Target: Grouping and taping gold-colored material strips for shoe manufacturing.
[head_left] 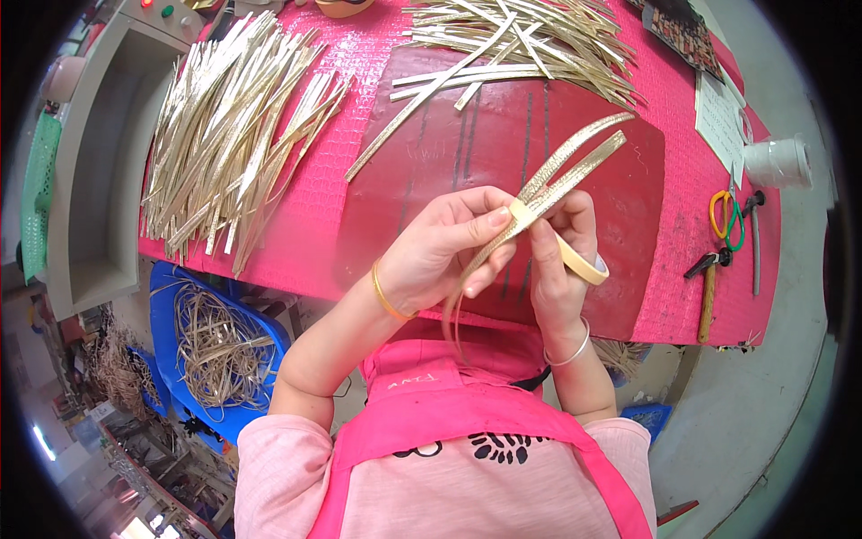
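Between my hands, above the dark red board (413, 207), are gold strips (575, 171) whose upper ends fork apart and whose thin tails hang toward my apron. My left hand (453, 238) pinches them, thumb on top, where a pale yellow piece of tape lies across them. Close beside it, my right hand (558, 260) has its fingers closed at the strips and the tape, with a narrow roll of yellow masking tape (584, 263) hanging at its fingers. How its hidden fingers sit behind the strips I cannot see.
A big bundle of gold strips (224, 144) lies at the left, another pile (530, 45) at the back. Scissors (727, 220), a hammer (709, 292) and a white thread spool (778, 163) sit at the right. Below the table's left edge is a blue bin (171, 310) of tangled strips.
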A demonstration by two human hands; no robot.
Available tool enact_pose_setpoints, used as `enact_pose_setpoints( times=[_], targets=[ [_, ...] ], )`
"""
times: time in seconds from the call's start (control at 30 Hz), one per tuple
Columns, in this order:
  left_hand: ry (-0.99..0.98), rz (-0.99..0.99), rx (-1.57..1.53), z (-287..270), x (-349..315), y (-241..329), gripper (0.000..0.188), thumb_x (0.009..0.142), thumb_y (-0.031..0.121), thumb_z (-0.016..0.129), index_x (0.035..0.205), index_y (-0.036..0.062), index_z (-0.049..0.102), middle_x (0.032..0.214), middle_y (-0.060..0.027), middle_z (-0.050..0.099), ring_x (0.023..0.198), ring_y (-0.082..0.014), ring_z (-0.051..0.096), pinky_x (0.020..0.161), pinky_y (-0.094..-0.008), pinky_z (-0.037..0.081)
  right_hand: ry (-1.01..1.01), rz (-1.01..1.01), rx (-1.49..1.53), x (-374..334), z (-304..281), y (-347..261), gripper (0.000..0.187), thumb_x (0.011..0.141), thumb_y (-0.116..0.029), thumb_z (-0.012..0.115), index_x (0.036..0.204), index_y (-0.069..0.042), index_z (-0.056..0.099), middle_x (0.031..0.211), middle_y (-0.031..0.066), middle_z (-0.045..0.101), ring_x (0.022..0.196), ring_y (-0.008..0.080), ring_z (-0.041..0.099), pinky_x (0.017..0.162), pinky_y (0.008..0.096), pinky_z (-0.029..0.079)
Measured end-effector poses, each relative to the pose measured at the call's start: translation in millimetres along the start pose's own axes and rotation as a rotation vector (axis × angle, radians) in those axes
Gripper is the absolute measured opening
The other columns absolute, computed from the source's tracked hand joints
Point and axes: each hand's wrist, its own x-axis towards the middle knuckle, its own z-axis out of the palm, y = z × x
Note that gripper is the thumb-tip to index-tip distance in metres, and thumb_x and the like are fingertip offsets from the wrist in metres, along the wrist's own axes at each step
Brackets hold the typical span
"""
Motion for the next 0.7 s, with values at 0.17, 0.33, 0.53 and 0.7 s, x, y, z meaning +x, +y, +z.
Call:
enact_pose_setpoints(
  times=[0.17,0.33,0.53,0.7],
  targets=[
    [-0.001,-0.088,0.111,-3,0,11,0.016,0.082,0.012,0.05,0.092,0.0007,0.047,0.068,-0.0075,0.053,0.036,-0.0078,0.042,0.032,-0.0152,0.032,0.039,0.074,0.078,4,2,-3,0.02,0.081,-0.002,0.049,0.098,-0.003,0.038,0.086,0.0041,0.05,0.08,0.0087,0.047,0.074,0.0215,0.037],
    [0.248,0.112,0.309,6,-2,2,0.018,0.076,0.006,0.057,0.091,-0.0021,0.051,0.081,-0.0068,0.054,0.047,-0.0088,0.051,0.042,-0.0169,0.04,0.098,0.107,0.037,6,0,2,0.026,0.078,0.001,0.052,0.099,-0.004,0.036,0.085,0.005,0.05,0.077,0.0088,0.049,0.069,0.0191,0.039],
    [0.255,0.305,0.558,0,-2,-1,0.018,0.076,0.005,0.058,0.091,-0.0033,0.055,0.08,-0.0056,0.057,0.071,-0.0116,0.056,0.066,-0.0214,0.046,0.029,0.068,-0.146,5,2,3,0.029,0.079,0.0,0.052,0.1,-0.005,0.033,0.081,0.0052,0.049,0.074,0.0071,0.048,0.065,0.0183,0.04],
    [0.277,0.193,0.181,5,-2,-6,0.017,0.077,0.008,0.057,0.09,-0.0036,0.054,0.078,-0.0067,0.057,0.067,-0.0106,0.056,0.062,-0.0212,0.046,0.024,-0.141,-0.723,9,-2,5,0.018,0.077,-0.016,0.054,0.065,-0.003,0.052,0.064,0.006,0.05,0.066,0.0215,0.046,0.081,0.0362,0.028]
  ],
)
